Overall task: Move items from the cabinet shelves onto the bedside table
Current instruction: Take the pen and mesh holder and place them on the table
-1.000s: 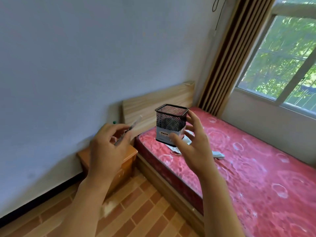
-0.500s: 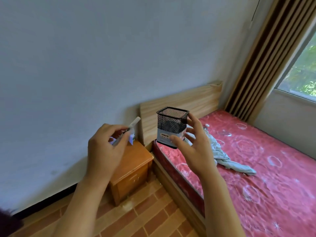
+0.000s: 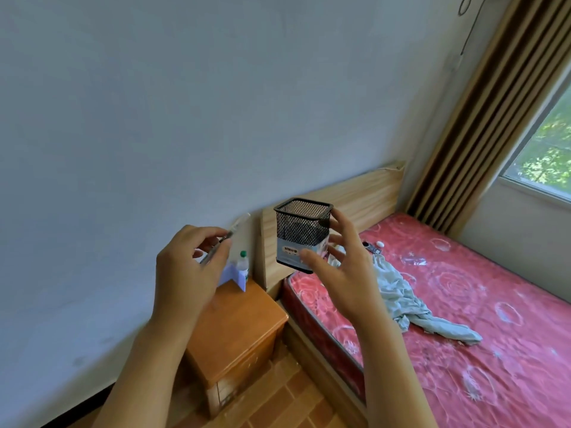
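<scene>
My right hand [image 3: 343, 267] holds a black wire-mesh pen holder [image 3: 302, 233] upright in the air, thumb on its labelled base and fingers round its far side. A pen [image 3: 230, 236] is pinched in my left hand [image 3: 188, 273], its tip pointing up and to the right. Below both hands stands the orange wooden bedside table [image 3: 244, 329] against the wall. On its back edge sit a small bottle with a green cap [image 3: 243, 264] and a folded pale purple card [image 3: 233, 278].
A bed with a red patterned mattress [image 3: 463, 319] and a wooden headboard [image 3: 364, 193] stands right of the bedside table. A crumpled pale cloth [image 3: 408, 301] and small objects lie on it. Striped curtain [image 3: 491, 100] and window are at the far right. Brick-patterned floor is below.
The view has come closer to the bedside table and turned left, so more of its top shows. Both hands keep their holds and have hardly shifted in the frame.
</scene>
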